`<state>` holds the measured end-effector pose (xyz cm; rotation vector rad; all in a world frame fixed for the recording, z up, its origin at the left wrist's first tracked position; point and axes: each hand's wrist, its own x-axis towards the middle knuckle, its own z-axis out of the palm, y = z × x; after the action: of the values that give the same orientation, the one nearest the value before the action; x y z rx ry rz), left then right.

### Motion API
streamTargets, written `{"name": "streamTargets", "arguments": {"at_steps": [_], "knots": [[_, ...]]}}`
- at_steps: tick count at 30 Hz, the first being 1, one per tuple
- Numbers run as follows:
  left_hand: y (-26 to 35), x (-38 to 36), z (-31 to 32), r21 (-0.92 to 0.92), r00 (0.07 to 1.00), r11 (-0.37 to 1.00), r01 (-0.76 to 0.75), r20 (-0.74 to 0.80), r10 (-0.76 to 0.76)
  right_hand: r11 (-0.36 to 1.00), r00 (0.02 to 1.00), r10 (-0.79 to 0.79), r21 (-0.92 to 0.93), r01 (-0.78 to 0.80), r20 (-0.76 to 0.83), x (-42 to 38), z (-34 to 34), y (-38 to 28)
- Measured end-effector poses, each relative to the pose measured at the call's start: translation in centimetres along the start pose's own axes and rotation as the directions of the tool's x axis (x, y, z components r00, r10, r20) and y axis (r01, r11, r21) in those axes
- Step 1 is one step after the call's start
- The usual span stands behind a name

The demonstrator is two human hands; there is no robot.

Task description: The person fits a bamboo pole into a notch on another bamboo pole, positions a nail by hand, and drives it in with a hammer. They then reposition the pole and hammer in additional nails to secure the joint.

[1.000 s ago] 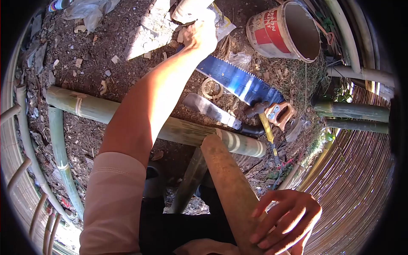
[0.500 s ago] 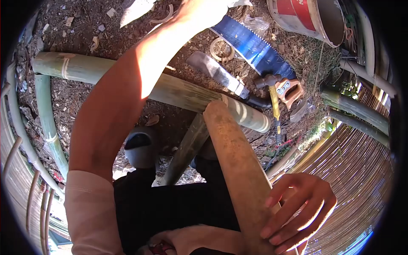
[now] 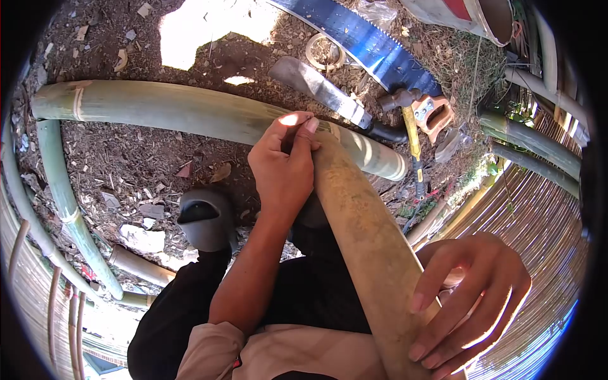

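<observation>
A tan, mottled bamboo piece (image 3: 364,234) slants from my lap up to a thick green bamboo pole (image 3: 171,107), overlapping it in view. My right hand (image 3: 475,297) curls over the lower right edge of the piece, its fingertips on the surface. At the upper end, my left hand (image 3: 285,155) is closed, thumb and finger pinched together beside the tip. Whatever lies in that pinch, if anything, is too small to make out. The pole lies crosswise in front of my legs.
Beyond the pole lie a machete (image 3: 310,82), a blue-bladed handsaw (image 3: 373,47), a hammer (image 3: 411,136) and a pale ring (image 3: 310,56). A bucket (image 3: 437,16) is at the top right. Bamboo poles (image 3: 66,196) stand left; a slatted screen (image 3: 532,253) curves along the right.
My left hand has come back from the far ground at the top to the bamboo piece's upper end. My right hand stays on the piece, shifted slightly in view.
</observation>
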<state>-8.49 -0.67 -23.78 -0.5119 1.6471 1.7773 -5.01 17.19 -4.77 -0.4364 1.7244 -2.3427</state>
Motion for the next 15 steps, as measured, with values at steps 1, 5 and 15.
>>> {"name": "streamTargets", "arguments": {"at_steps": [1, 5, 15], "knots": [[0.39, 0.11, -0.12, 0.063, 1.000, 0.998, 0.024, 0.016, -0.025, 1.000, 1.000, 0.008, -0.002, -0.008, 0.003, 0.02, -0.19, 0.00], [0.05, 0.87, -0.61, 0.342, 0.985, 0.925, -0.167, 0.108, 0.138, 1.000, 1.000, 0.026, -0.013, -0.026, 0.004, -0.05, -0.63, 0.05], [0.13, 0.69, -0.82, 0.534, 0.979, 0.825, -0.184, 0.179, 0.102, 0.997, 0.998, 0.059, -0.045, -0.059, 0.009, -0.21, -0.99, -0.09]]}}
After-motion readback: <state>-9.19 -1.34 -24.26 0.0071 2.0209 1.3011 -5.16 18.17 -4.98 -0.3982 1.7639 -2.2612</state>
